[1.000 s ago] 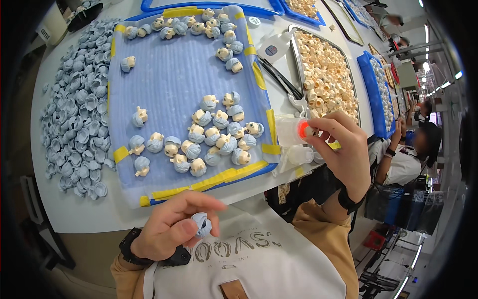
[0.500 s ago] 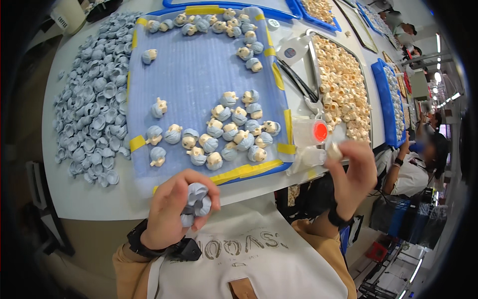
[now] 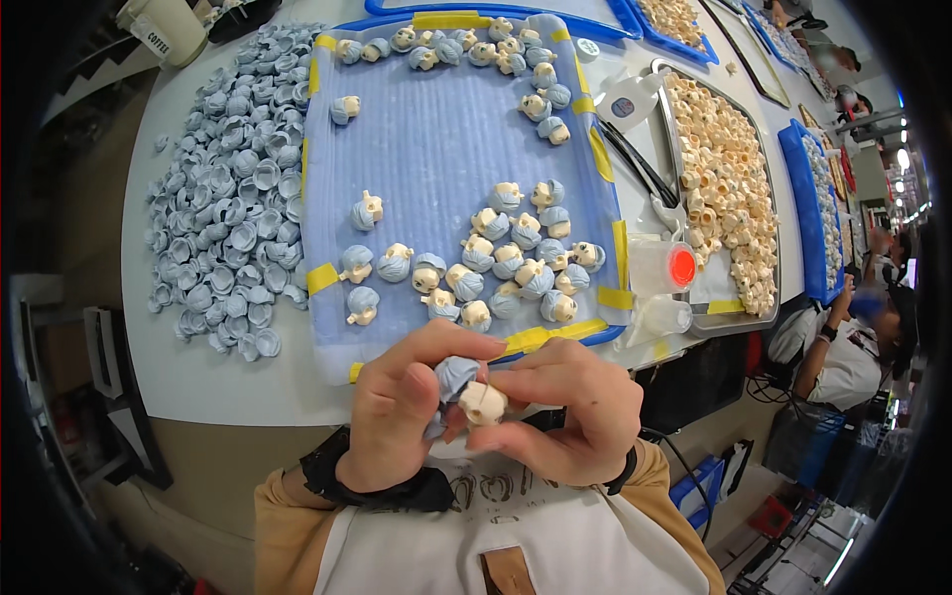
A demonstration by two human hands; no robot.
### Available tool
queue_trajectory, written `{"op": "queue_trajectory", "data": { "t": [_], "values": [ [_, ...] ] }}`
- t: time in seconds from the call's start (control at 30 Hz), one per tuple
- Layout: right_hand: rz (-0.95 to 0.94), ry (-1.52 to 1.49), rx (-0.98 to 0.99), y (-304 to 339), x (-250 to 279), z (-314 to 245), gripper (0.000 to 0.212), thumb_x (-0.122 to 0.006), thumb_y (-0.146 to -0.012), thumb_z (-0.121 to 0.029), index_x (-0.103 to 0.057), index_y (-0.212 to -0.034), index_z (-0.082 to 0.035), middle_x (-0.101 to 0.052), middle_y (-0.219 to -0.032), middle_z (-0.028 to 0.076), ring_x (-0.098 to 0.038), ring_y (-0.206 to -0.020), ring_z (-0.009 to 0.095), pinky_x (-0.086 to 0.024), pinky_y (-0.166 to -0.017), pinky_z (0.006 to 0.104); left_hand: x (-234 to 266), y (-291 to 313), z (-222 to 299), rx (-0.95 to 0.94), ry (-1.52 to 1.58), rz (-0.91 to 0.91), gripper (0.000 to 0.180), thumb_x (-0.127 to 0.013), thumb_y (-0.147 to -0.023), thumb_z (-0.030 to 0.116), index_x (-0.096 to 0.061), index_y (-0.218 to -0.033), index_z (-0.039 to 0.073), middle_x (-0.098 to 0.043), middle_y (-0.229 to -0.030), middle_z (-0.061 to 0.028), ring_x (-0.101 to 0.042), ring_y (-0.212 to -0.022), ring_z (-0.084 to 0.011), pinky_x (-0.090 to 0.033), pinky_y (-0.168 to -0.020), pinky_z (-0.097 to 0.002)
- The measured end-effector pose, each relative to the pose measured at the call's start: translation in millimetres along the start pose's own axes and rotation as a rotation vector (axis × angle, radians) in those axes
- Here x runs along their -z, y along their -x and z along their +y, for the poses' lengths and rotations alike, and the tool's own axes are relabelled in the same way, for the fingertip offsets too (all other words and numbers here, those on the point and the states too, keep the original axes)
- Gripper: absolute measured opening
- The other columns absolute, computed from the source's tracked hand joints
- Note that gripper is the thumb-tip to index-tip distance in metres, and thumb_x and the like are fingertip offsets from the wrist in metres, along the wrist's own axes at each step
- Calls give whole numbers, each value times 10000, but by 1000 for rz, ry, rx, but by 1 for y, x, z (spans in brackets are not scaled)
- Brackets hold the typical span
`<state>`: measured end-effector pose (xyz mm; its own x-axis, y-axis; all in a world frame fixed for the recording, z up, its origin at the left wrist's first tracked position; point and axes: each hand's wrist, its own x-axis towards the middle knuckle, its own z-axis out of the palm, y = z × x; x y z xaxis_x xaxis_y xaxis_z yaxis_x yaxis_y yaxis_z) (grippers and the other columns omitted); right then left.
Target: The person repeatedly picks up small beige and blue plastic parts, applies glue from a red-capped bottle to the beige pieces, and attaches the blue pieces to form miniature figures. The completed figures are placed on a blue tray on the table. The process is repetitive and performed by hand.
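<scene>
Close in front of my apron, my left hand (image 3: 392, 421) is closed around blue-grey doll hair pieces (image 3: 455, 378). My right hand (image 3: 580, 402) pinches a small cream doll head (image 3: 483, 403) between thumb and fingers, right against the hair piece. Whether the two are joined cannot be made out. Past my hands lies a blue-lined tray (image 3: 416, 149) edged with yellow tape, carrying many assembled doll heads (image 3: 526, 231) with blue hair. Loose hair pieces (image 3: 233, 188) are heaped on the left; cream heads (image 3: 709, 149) fill a metal tray on the right.
Between the two trays stand a clear container with a red-orange top (image 3: 681, 266), a small translucent cup (image 3: 667, 315), a white bottle (image 3: 630, 104) and black tweezers (image 3: 640, 164). A white canister (image 3: 164, 30) is at the far left. A co-worker (image 3: 853, 347) sits at the right.
My right hand has come left from beside the metal tray, bringing the cream head to the hair pieces in my left hand. The whole view has shifted slightly.
</scene>
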<state>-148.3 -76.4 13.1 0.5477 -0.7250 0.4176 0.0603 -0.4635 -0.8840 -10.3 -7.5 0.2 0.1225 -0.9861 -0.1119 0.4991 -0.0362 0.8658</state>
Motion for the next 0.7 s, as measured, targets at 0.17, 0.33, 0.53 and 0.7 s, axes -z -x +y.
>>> {"op": "queue_trajectory", "data": {
  "t": [0.17,0.33,0.53,0.7],
  "values": [
    [0,106,84,-7,2,1,394,-790,-617,-200,-596,-888,11,-596,-698,91,-552,-551,195,-416,-467,267,-2,0,-4,-81,-90,6,544,-462,-897,462,-547,-1138,-19,-509,-876,-26,-435,-615,-33,-329,-502,-182],
    [28,254,173,-7,6,3,410,-779,-608,-205,-616,-907,24,-594,-696,78,-532,-535,180,-404,-459,257,2,2,2,34,-135,-36,504,-519,-895,390,-523,-1195,-15,-504,-863,-9,-428,-622,-27,-320,-507,-185],
    [20,466,343,-11,2,1,455,-713,-674,-296,-632,-973,38,-559,-705,35,-500,-566,165,-399,-484,249,5,6,-6,-7,46,0,463,-584,-871,335,-539,-1171,-15,-527,-859,-5,-436,-610,-19,-332,-503,-175],
    [2,604,325,-10,-1,2,485,-687,-668,-333,-625,-991,23,-552,-757,45,-492,-603,167,-383,-501,262,5,6,-1,140,86,4,484,-573,-876,351,-537,-1155,-43,-539,-768,2,-429,-576,-24,-344,-486,-179]
  ]
}}
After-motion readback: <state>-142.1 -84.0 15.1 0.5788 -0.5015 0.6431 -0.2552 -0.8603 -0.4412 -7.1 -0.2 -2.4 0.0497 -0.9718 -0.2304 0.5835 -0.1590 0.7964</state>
